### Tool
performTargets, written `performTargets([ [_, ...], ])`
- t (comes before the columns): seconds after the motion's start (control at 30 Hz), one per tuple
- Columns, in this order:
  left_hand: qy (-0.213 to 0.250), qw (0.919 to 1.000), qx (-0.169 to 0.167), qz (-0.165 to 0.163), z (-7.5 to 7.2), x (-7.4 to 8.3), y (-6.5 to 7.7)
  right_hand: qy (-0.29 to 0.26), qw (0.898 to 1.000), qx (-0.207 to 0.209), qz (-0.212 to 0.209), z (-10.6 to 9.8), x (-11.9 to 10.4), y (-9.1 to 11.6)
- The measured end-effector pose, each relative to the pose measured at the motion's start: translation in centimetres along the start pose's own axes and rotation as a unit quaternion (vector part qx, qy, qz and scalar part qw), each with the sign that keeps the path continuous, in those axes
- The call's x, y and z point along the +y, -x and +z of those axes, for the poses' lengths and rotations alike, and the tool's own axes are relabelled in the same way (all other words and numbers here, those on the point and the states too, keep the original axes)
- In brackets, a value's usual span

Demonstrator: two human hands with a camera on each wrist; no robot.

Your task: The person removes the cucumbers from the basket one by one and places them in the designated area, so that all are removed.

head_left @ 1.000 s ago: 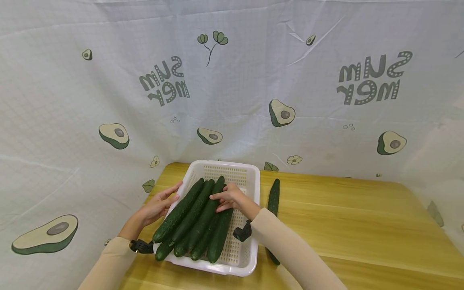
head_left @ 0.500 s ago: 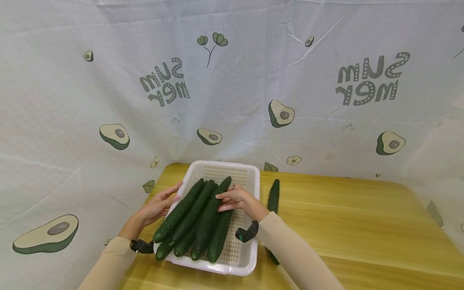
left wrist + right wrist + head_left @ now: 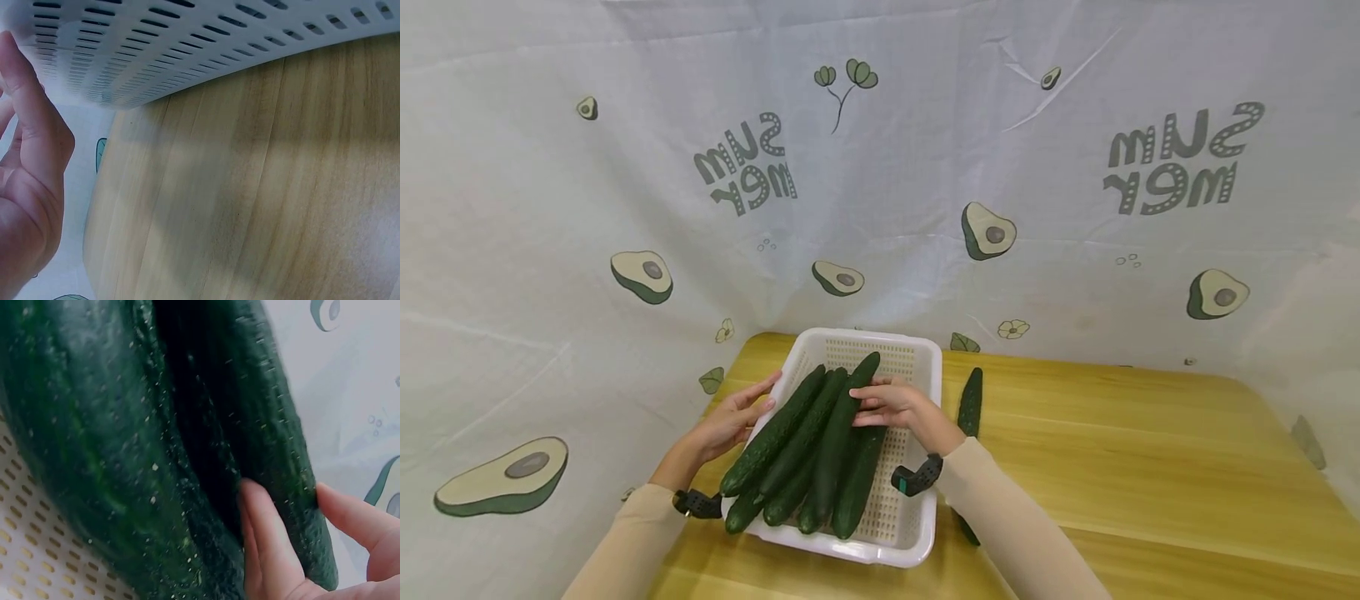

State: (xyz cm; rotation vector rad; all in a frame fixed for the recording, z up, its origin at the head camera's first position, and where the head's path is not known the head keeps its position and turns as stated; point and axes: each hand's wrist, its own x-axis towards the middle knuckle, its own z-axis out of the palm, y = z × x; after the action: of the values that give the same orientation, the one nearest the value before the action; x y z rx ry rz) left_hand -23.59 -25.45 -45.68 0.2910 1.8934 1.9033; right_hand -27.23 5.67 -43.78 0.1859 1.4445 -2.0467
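Observation:
A white perforated plastic basket point(image 3: 925, 467) holds several dark green cucumbers point(image 3: 775, 442), piled side by side on its left and middle. My right hand point(image 3: 898, 404) reaches into the basket and pinches a cucumber point(image 3: 835, 450) on top of the pile near its far end. In the right wrist view, thumb and fingers sit on opposite sides of this cucumber point(image 3: 269, 419). At the basket's left rim, my left hand point(image 3: 730, 425) touches the edge with extended fingers. In the left wrist view, that hand point(image 3: 34, 169) is beside the slotted outer wall.
A single cucumber point(image 3: 971, 408) lies on the wooden table point(image 3: 1097, 450) to the right of the basket, partly hidden by my right sleeve. A white curtain point(image 3: 910, 183) with avocado prints hangs behind and along the left side.
My right hand has moved slightly right with the pinched cucumber, whose far end has swung right, making it more upright in view. My left hand has stayed at the rim.

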Motion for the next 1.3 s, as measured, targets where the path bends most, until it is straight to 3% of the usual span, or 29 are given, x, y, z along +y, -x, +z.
performTargets([
  [0.33,0.002,1.0,-0.008,-0.003,-0.2,0.1,-0.1,-0.008,0.999,-0.03,-0.022,-0.1,-1.2,0.4],
  [0.9,0.007,1.0,-0.002,0.001,-0.1,-0.2,-0.1,0.016,0.998,-0.027,-0.06,-2.3,-2.5,2.2],
  [1.3,0.01,0.9999,0.0,0.003,-0.1,-0.2,-0.2,0.001,0.996,-0.036,-0.081,-3.8,-3.7,3.5],
])
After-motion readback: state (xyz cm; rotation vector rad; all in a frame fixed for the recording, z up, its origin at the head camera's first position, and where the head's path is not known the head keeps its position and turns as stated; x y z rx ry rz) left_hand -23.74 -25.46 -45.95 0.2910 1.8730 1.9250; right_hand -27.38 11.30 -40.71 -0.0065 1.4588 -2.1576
